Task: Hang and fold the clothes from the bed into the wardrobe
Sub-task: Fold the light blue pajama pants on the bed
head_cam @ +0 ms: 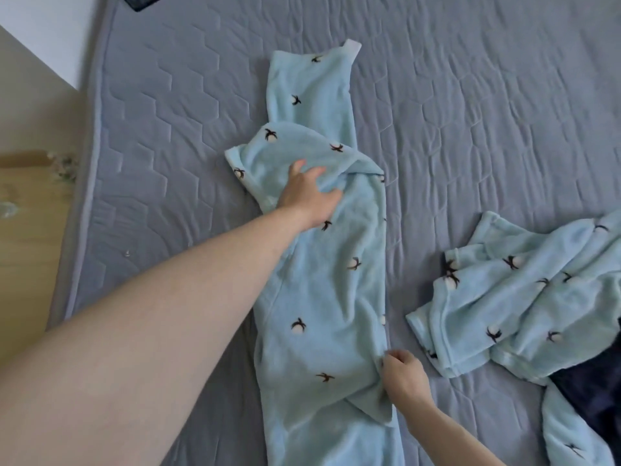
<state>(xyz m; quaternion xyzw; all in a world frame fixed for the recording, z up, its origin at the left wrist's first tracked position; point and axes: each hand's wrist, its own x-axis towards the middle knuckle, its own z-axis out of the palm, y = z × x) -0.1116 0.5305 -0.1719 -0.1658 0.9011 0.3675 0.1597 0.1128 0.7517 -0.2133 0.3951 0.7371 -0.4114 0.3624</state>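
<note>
- The trousers (322, 250) lie lengthwise on the bed (161, 136), one leg reaching away beyond the left fingertips, the other doubled back in a loose flap just under them; the waist end runs out of view below the right hand.
- Left hand (311, 193): fingers spread and lightly bent, pressing and bunching the flap; it looks more a press than a true grip.
- Right hand (401, 368): fingers curled, pinching the cloth's right edge where a corner is turned over.
- Judgement: the step is folding the trousers; best to keep the right pinch firm as an anchor, sweep the left fingers outward to flatten the flap, and line its edge up with the long edge beside the right fingers before doubling over.
- Fleece is thick and springy; creases may spring back unless pressed.
- A matching top (524, 294) lies crumpled well right of the right fingers, unfolded, a dark garment (594, 388) touching it.
</note>
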